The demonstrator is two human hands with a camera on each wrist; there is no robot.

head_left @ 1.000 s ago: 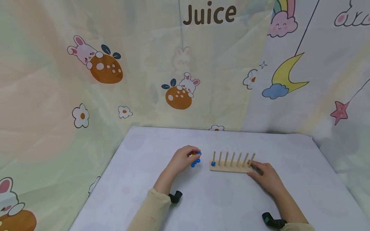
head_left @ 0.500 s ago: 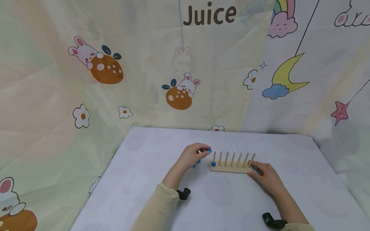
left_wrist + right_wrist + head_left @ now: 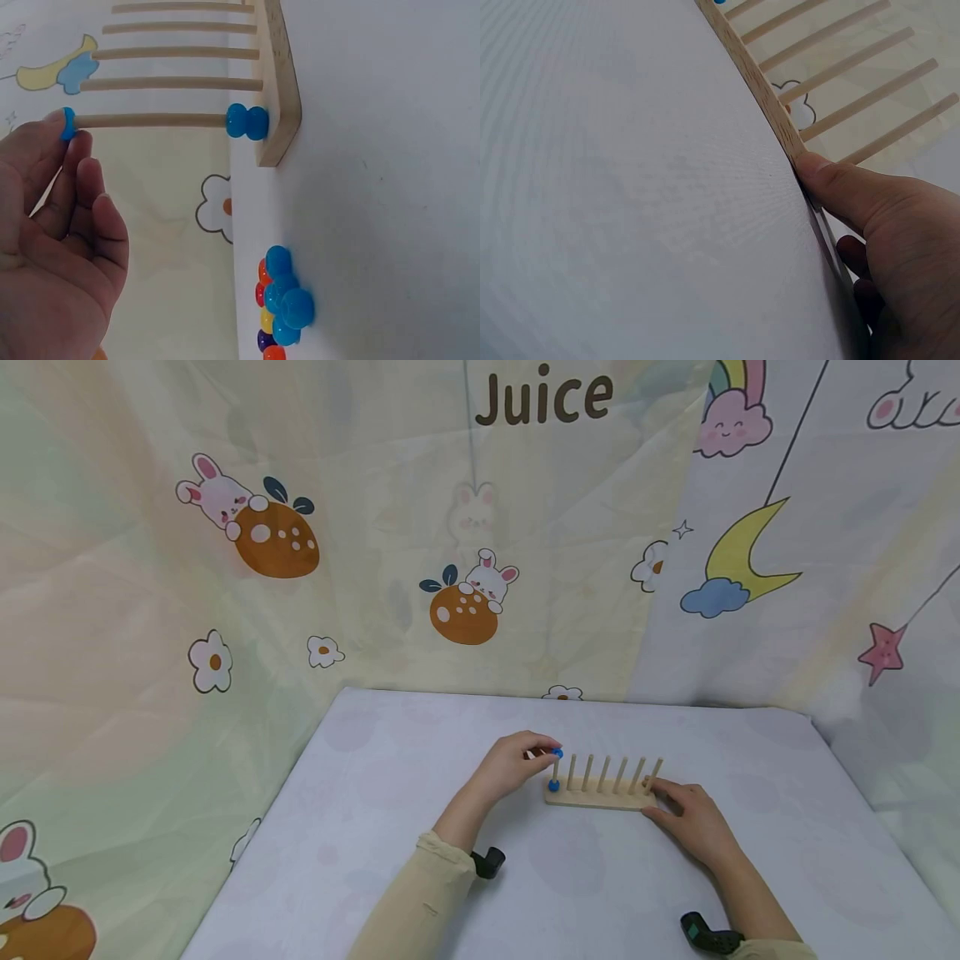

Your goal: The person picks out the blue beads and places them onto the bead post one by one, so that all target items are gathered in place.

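A light wooden peg board (image 3: 600, 802) with a row of upright pegs stands on the table. Between the thumb and fingertips of my left hand (image 3: 512, 767) is a blue bead (image 3: 69, 124), pinched at the tip of the leftmost peg (image 3: 150, 120). Low on that same peg, against the board, sit blue rounded beads (image 3: 247, 121). My right hand (image 3: 693, 822) grips the board's right end, its thumb (image 3: 821, 171) on the front edge. The other fingers of that hand are partly hidden. The remaining pegs carry no beads.
Loose beads (image 3: 289, 300) in blue, red, orange, yellow and dark purple lie bunched on the white table (image 3: 570, 877), hidden behind my left hand in the head view. A printed cloth (image 3: 375, 568) hangs behind the table.
My left hand has moved right from the loose beads, carrying a blue bead to the top of the leftmost peg. The right hand and board have stayed put.
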